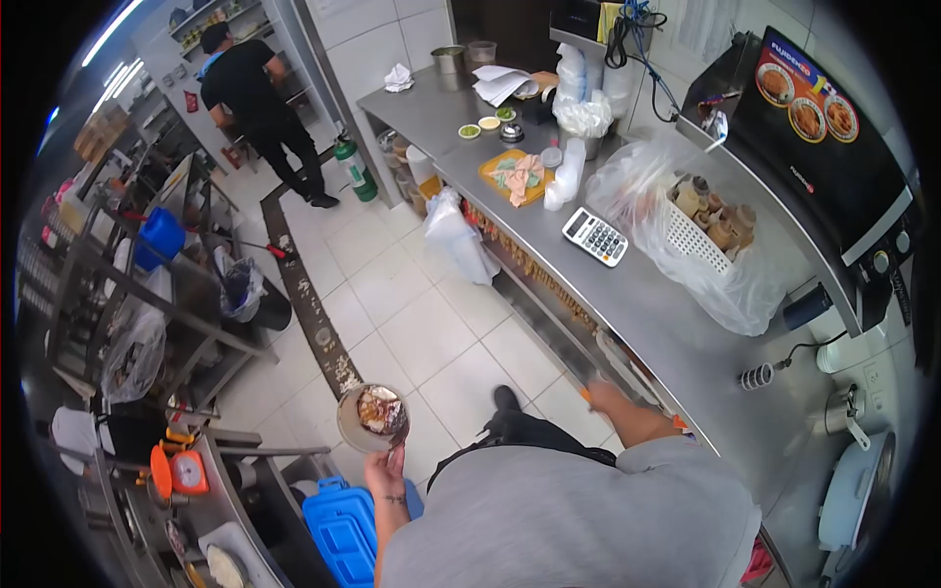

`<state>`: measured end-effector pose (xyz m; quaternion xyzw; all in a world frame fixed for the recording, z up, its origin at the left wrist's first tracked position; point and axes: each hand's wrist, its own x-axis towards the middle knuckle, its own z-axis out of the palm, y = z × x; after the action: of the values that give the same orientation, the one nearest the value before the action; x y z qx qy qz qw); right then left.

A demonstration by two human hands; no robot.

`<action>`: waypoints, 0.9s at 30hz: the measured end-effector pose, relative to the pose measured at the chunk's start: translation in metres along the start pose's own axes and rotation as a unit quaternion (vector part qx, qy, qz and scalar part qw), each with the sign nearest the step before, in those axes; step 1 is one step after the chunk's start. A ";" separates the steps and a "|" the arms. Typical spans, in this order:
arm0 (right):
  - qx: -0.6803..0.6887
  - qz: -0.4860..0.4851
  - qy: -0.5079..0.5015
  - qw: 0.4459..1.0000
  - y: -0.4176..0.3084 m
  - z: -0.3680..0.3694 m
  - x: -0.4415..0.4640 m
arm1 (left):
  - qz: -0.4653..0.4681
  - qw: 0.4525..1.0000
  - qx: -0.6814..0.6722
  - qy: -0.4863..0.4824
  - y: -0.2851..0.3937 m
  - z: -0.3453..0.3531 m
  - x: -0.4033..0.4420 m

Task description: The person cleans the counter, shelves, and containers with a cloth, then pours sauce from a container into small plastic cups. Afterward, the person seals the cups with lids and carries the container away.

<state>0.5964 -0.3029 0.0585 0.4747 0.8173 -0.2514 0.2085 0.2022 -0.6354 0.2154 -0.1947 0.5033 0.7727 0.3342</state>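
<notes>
A round tub (357, 432) with white and dark reddish-brown food inside is in my left hand (385, 470), whose fingers grip its lower rim. My right hand (606, 400) is low beside the steel counter's front edge, near the shelf under it; its fingers are around a small orange thing (586, 395) that I cannot make out. On the steel counter (676, 363) lie a white calculator (595, 237), a yellow tray (503, 176) with a cloth (520, 178), and a white basket (698, 236) of brownish items in clear plastic.
A person in black (260, 98) stands at the back left by a green extinguisher (354, 171). Left are metal racks, a dark bin (265, 306), an orange scale (189, 472) and a blue lidded container (340, 524). A dark drain strip (312, 318) crosses the tiled floor.
</notes>
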 end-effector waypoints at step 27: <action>0.104 -0.355 0.060 0.927 -0.662 -0.428 0.575 | -0.102 0.935 0.095 0.327 0.199 0.039 0.450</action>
<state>-0.2965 0.0643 0.2032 0.1865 0.9126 -0.3638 0.0054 -0.2539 -0.5096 0.0739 -0.4541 0.6334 0.5766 0.2450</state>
